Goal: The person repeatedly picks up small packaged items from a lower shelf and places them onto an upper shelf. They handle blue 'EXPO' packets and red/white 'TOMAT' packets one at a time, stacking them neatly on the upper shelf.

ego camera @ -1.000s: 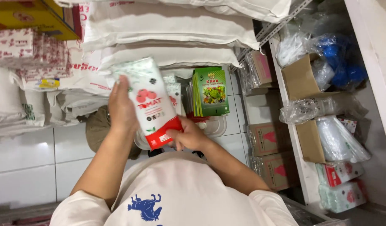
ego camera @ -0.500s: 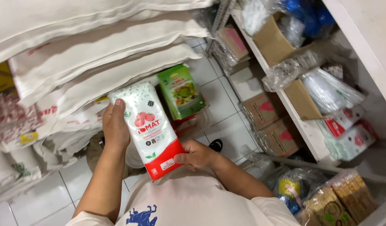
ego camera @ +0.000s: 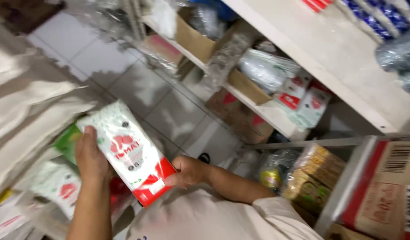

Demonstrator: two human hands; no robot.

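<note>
A tall white pouch (ego camera: 127,149) with red tomato pictures and a red bottom band is held up in front of my chest. My left hand (ego camera: 90,156) grips its left edge near the top. My right hand (ego camera: 187,171) holds the red bottom corner. Behind the pouch lies a green packet (ego camera: 66,143), and a second white and red pouch (ego camera: 58,184) rests lower left, both partly hidden by my left arm.
White sacks (ego camera: 31,111) are stacked at the left. A white shelf unit (ego camera: 267,111) at the right holds cardboard boxes (ego camera: 193,40) and plastic-wrapped goods. Bagged snacks (ego camera: 309,175) and a red and brown carton (ego camera: 387,191) sit at the lower right. The floor is pale tile (ego camera: 169,111).
The view has swung to the right and blurred, bringing the shelf and snack bags into sight. The pouch stays in both hands, now tilted more to the left.
</note>
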